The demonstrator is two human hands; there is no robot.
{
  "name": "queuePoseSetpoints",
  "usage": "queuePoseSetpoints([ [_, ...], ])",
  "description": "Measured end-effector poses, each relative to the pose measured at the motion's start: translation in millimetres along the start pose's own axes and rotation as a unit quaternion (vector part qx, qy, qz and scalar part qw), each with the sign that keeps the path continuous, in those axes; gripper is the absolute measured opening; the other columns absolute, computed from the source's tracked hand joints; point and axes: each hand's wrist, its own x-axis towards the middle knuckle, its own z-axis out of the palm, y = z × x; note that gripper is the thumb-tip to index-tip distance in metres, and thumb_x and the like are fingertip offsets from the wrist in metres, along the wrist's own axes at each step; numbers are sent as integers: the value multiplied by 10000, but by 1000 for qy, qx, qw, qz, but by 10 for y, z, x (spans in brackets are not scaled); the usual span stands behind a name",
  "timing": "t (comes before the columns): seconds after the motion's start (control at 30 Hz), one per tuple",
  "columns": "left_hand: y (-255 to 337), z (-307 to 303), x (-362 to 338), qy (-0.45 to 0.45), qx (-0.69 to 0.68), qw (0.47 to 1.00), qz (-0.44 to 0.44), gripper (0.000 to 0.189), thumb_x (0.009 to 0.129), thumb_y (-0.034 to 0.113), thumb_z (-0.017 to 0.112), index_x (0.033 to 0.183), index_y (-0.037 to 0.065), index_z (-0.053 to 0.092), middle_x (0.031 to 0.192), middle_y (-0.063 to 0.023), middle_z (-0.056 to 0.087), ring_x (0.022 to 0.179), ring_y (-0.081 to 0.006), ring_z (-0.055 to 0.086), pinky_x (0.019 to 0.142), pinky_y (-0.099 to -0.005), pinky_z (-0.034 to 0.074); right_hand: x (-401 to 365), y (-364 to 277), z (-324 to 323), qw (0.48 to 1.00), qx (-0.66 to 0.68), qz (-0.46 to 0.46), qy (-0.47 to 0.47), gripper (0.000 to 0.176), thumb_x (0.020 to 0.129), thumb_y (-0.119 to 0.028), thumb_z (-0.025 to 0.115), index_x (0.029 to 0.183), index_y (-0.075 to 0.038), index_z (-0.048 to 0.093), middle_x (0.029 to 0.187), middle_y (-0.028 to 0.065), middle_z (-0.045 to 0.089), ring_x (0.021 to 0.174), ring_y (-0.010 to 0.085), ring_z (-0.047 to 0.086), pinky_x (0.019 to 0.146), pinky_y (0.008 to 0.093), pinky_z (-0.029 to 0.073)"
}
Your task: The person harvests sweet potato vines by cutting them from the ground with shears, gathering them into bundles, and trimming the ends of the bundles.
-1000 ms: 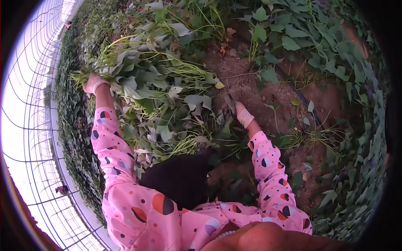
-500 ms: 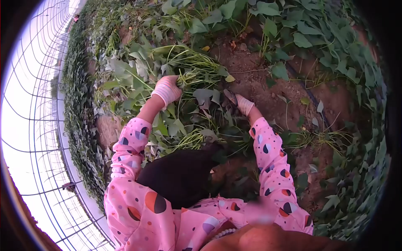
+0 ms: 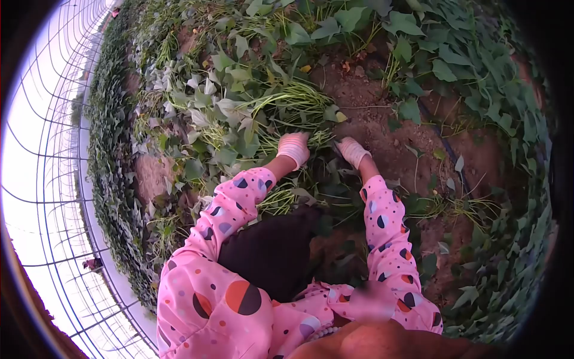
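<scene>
You wear a pink top (image 3: 215, 305) with two-tone orange-and-dark dots, pale striped gloves (image 3: 293, 151), and white beads (image 3: 323, 333).

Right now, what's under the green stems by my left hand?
Bare soil shows just right of the green stems; whatever lies directly beneath is hidden by the stems and leaves.

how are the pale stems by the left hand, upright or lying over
Lying over: the stems stretch sideways across the leafy heap just beyond the left hand.
</scene>
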Motion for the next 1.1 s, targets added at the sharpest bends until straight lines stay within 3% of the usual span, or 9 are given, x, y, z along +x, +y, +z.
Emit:
queuePoseSetpoints([
  [0.2,-66,132,-121,45,-74,996,-6,428,695,130,598,1120,100,635,1039,-153,667,988,-334,625,861,-413,500,-266,-586,-863,984,-27,154,-85,361,923,-345,451,1017,-59,649,943,208,654,958,391,602,834,450,480],
  [0.43,-81,274,-185,31,-26,998,44,483,674,118,603,1157,110,612,1031,-151,669,969,-344,629,854,-415,501,-52,-688,-1262,948,57,295,106,544,900,-482,440,1015,-7,678,1089,246,618,1062,361,587,899,438,472],
  [0.5,-13,137,-257,49,-26,997,57,459,680,125,605,1138,111,630,1014,-152,673,970,-342,631,862,-410,497,387,-405,-569,988,-52,139,28,399,888,-326,460,982,-12,688,1055,226,638,1005,355,619,880,434,488],
  [0.7,201,-744,-810,-120,-28,990,65,348,674,161,595,997,59,676,913,-219,665,915,-367,639,813,-423,513,144,-662,-337,977,-63,185,-81,317,875,-225,474,941,-33,718,1044,203,658,1003,337,643,837,436,519],
  [0.83,-396,-1328,-369,96,-154,983,-3,262,725,206,603,907,32,676,862,-204,673,841,-353,645,767,-405,514,128,-673,-233,984,-81,152,-43,278,853,-178,489,925,-48,724,998,198,674,943,338,666,768,440,542],
  [0.9,-923,-1735,-258,225,318,908,157,164,800,167,574,880,77,685,785,-141,688,818,-301,659,748,-357,518,130,-691,-245,979,-91,173,-53,276,856,-164,485,923,-45,725,994,191,681,945,334,669,761,439,545],
  [0.97,-1364,-1745,253,367,-243,888,131,143,824,125,550,850,117,689,745,-52,689,825,-259,665,747,-318,512,142,-711,-227,978,-104,171,-65,277,860,-164,484,930,-47,725,1001,192,679,950,339,666,771,443,543],
  [1.03,-1037,-2012,257,200,305,921,135,171,769,126,561,870,107,698,765,-70,690,828,-269,663,736,-341,514,148,-736,-230,977,-115,163,-76,278,864,-163,482,936,-48,725,1009,193,677,956,344,663,780,447,540],
  [1.1,-662,-1723,688,103,213,963,129,185,733,108,573,862,63,697,868,-130,691,843,-312,657,757,-377,512,139,-778,-247,973,-122,183,-74,272,869,-162,486,940,-55,726,1018,183,679,960,330,666,779,437,545],
])
